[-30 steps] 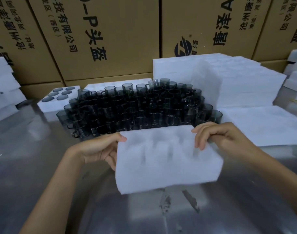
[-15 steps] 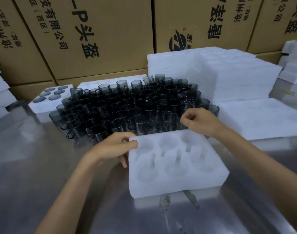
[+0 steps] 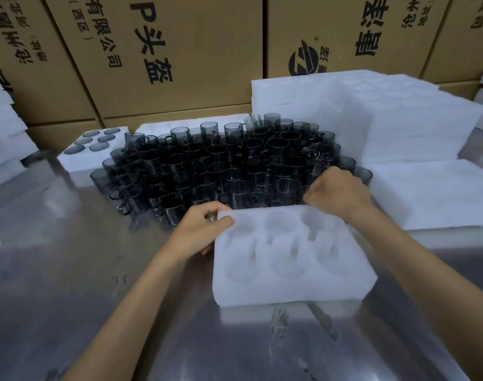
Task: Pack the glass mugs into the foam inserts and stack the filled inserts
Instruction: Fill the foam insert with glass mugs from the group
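steel table (image 3: 69, 270), cardboard boxes (image 3: 179, 50) behind — foam stacks (image 3: 386, 119)

We see shiny metal tabletop (image 3: 69, 270), scuffed near front edge. Behind it we see wall of brown cardboard cartons (image 3: 179, 50), black Chinese print and round logo (image 3: 303, 61) on faces.
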Demonstrator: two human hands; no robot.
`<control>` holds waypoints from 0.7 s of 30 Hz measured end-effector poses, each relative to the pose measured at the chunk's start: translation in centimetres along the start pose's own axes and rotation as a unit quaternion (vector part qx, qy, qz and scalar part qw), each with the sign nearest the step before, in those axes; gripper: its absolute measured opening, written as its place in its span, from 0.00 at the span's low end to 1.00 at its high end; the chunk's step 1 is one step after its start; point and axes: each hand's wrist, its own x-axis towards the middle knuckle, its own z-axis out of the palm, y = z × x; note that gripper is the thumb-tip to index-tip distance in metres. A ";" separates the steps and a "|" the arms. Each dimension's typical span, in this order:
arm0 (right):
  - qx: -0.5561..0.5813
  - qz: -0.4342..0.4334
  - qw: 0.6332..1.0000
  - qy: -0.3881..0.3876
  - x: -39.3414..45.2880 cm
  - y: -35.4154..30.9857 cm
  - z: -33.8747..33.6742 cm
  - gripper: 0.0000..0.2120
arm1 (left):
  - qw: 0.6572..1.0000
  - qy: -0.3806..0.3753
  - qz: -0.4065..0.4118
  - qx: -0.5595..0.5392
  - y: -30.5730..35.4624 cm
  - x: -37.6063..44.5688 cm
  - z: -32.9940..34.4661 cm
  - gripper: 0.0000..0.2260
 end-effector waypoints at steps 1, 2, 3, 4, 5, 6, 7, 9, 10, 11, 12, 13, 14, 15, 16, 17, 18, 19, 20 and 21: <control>-0.002 -0.005 1.000 0.013 -0.2 0.1 -0.1 0.06 | 1.000 0.005 0.002 -0.009 -0.1 -0.1 0.0 0.03; 0.001 -0.013 1.000 0.022 -0.3 0.3 -0.2 0.07 | 1.000 0.010 0.003 -0.016 -0.1 -0.1 0.1 0.03; 0.009 -0.021 0.999 0.028 -0.5 0.5 -0.4 0.09 | 1.000 0.015 0.005 -0.023 -0.1 -0.2 0.1 0.03; 0.023 -0.026 0.999 0.036 -0.8 0.7 -0.6 0.10 | 0.999 0.021 0.007 -0.029 -0.1 -0.2 0.2 0.03; 0.039 -0.031 0.998 0.044 -1.0 1.0 -0.6 0.10 | 0.999 0.025 0.009 -0.033 -0.1 -0.2 0.2 0.03; 0.052 -0.037 0.997 0.050 -1.1 1.2 -0.6 0.10 | 0.999 0.027 0.011 -0.037 0.0 -0.2 0.2 0.03; 0.062 -0.042 0.996 0.053 -1.2 1.4 -0.6 0.10 | 0.999 0.027 0.012 -0.038 0.0 -0.2 0.2 0.03; 0.068 -0.050 0.995 0.051 -1.3 1.6 -0.4 0.10 | 0.999 0.025 0.010 -0.038 0.1 -0.2 0.3 0.03; 0.064 -0.052 0.995 0.049 -1.3 1.6 -0.3 0.09 | 0.999 0.023 0.008 -0.038 0.1 -0.2 0.3 0.03; 0.060 -0.053 0.996 0.047 -1.2 1.7 -0.2 0.09 | 0.999 0.021 0.006 -0.038 0.1 -0.3 0.3 0.03; 0.057 -0.057 0.996 0.044 -1.3 1.9 -0.1 0.09 | 0.999 0.020 0.005 -0.039 0.2 -0.3 0.2 0.03; 0.056 -0.068 0.995 0.044 -1.3 2.0 0.1 0.10 | 0.999 0.020 0.005 -0.038 0.2 -0.4 0.2 0.04; 0.054 -0.085 0.994 0.050 -1.4 2.1 0.2 0.10 | 0.999 0.022 0.006 -0.034 0.2 -0.4 0.2 0.04; 0.052 -0.103 0.991 0.061 -1.4 2.2 0.4 0.10 | 0.999 0.023 0.008 -0.029 0.2 -0.4 0.1 0.04; 0.052 -0.120 0.989 0.073 -1.4 2.2 0.4 0.10 | 0.999 0.024 0.011 -0.022 0.3 -0.4 0.1 0.04; 0.059 -0.139 0.985 0.084 -1.4 2.2 0.5 0.09 | 0.999 0.026 0.014 -0.019 0.3 -0.4 0.0 0.04; 0.070 -0.160 0.980 0.095 -1.4 2.2 0.5 0.08 | 0.999 0.028 0.016 -0.019 0.4 -0.4 -0.1 0.04; 0.084 -0.186 0.973 0.107 -1.5 2.0 0.4 0.06 | 0.999 0.031 0.019 -0.021 0.5 -0.4 -0.1 0.04; 0.098 -0.216 0.965 0.115 -1.7 1.7 0.3 0.05 | 0.999 0.034 0.022 -0.022 0.6 -0.4 -0.3 0.04; 0.113 -0.251 0.954 0.118 -2.1 1.2 0.2 0.04 | 0.999 0.037 0.023 -0.024 0.7 -0.5 -0.3 0.04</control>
